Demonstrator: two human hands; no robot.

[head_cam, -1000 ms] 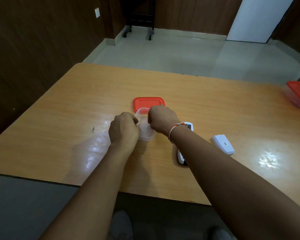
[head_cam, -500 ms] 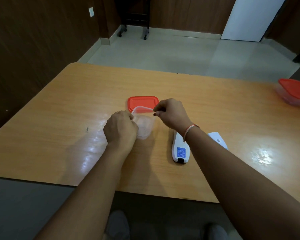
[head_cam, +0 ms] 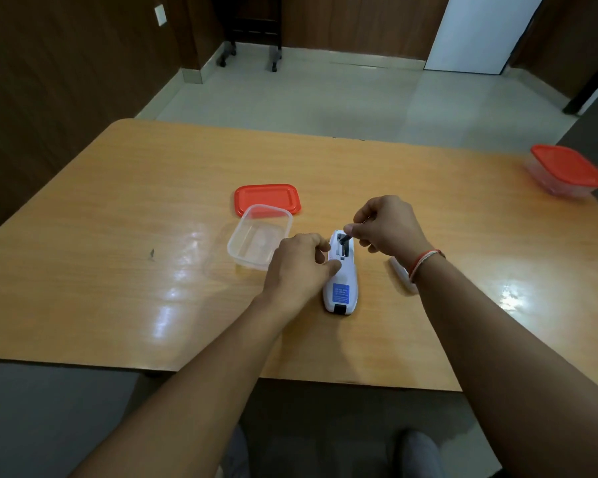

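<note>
Moved: both hands have left the clear container [head_cam: 259, 236] and are now over the white device [head_cam: 342, 288], just to its right.
Right hand: the right hand [head_cam: 390, 229] pinches a small dark piece [head_cam: 345, 239], maybe a battery, between thumb and forefinger; the other fingers are curled.
Left hand: the left hand [head_cam: 297, 267] holds the device's left edge with curled fingers and steadies it on the counter [head_cam: 118, 236].
Piece: directly under the right fingers, tilted into the open compartment at the device's far end.
Meaning: the picking seems finished; the fitting is in hand and the piece looks not yet seated.
Behind the fingers: the red lid [head_cam: 266, 198] lies flat.
</note>
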